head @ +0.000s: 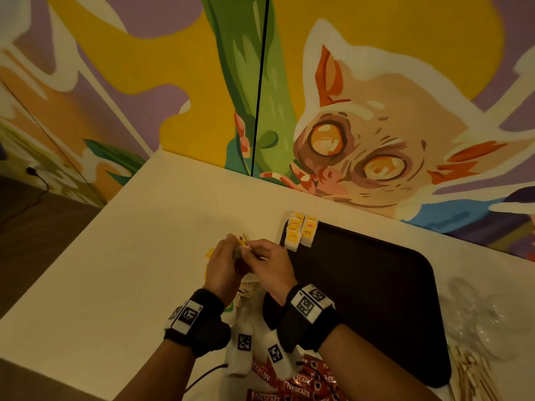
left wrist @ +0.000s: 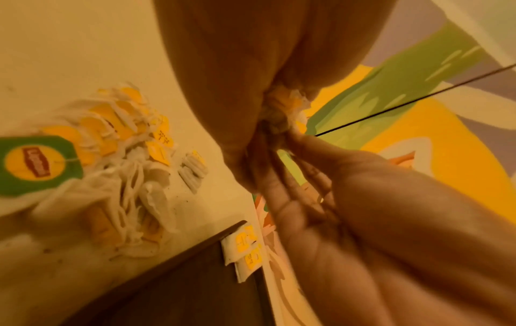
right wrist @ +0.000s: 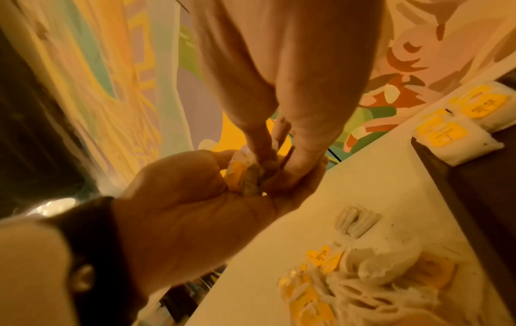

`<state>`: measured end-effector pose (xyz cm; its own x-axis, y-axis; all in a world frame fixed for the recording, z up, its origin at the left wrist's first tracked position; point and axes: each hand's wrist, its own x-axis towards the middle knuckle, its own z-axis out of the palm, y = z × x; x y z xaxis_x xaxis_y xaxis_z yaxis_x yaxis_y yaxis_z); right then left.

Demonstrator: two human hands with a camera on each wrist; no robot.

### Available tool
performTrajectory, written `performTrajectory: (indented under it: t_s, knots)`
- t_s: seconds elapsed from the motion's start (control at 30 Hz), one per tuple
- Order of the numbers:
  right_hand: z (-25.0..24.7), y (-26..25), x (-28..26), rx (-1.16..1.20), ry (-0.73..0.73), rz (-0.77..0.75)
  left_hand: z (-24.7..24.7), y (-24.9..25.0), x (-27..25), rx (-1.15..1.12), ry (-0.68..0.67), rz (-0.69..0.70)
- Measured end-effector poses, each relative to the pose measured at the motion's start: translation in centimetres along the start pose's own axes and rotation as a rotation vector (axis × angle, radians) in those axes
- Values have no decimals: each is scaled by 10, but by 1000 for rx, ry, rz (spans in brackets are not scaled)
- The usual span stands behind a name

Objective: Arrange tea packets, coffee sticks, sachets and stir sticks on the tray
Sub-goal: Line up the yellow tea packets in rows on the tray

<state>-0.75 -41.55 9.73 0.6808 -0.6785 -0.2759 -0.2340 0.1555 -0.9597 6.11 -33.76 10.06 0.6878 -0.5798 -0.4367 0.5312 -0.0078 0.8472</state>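
Above the table, just left of the tray, my left hand and right hand meet. Together they pinch a small bunch of tea packets with yellow tags. The left wrist view has the bunch squeezed between fingers of both hands; in the right wrist view it sits in my left palm. The dark brown tray holds two short rows of tea packets at its far left corner. A loose pile of tea packets lies on the table under my hands.
Red Nescafe coffee sticks lie near the table's front edge, between my forearms. Wooden stir sticks and a clear plastic bag sit right of the tray. A green and yellow Lipton tag lies beside the pile. A painted wall stands behind.
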Motion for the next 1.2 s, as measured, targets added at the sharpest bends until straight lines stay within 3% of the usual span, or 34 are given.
performTrajectory:
  t_s: [0.13,0.23,0.33,0.5,0.77,0.93,1.2]
  knots:
    - [-8,-2,-4,-145,-28,-50,2,-1,-3,-13,72,6]
    - [-9,-7,-11,-96,-59,39,2,-3,-4,92,80,85]
    - [-14,-7,-14,-93,-22,46,3,-1,-9,169,19,141]
    - [-28,-8,-18,-137,25,-21,1,-2,-14,222,-37,112]
    - [-41,-12,-24,-177,37,-68,4,1,-27,95,-74,29]
    - [-45,-14,-33,-64,73,-129,0,1,-30,-23,2,-52]
    - [-53,-15,-46,8,3,-240,2,7,-34,-168,0,-74]
